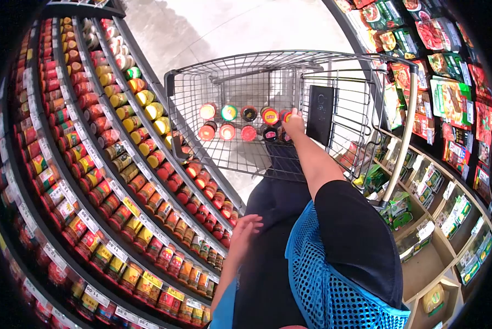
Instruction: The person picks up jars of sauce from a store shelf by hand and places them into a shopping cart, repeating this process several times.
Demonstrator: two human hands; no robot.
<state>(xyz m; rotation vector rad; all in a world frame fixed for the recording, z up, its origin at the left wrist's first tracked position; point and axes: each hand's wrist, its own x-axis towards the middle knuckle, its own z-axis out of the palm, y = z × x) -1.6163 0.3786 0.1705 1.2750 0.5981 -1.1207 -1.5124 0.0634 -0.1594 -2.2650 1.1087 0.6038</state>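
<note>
My right hand [295, 125] reaches into the metal shopping cart [194, 85], its fingers closed on a jar [285, 117] with a red and yellow lid. That jar stands at the near end of two rows of jars on the cart floor. Lids in the rows are red, green, black and white; one is a green-lidded jar [229, 113], another a black-lidded jar [249, 113]. Low by my body, my left hand [247, 227] is held with fingers stretched out and nothing in it, near the jar shelves [142, 211].
Sloped shelves of jars with price tags fill the left side. At right are hanging food packets [451, 101] and a wooden bin rack [429, 241] with packets. The cart's handle [402, 137] is at right; pale floor [169, 33] lies beyond the cart.
</note>
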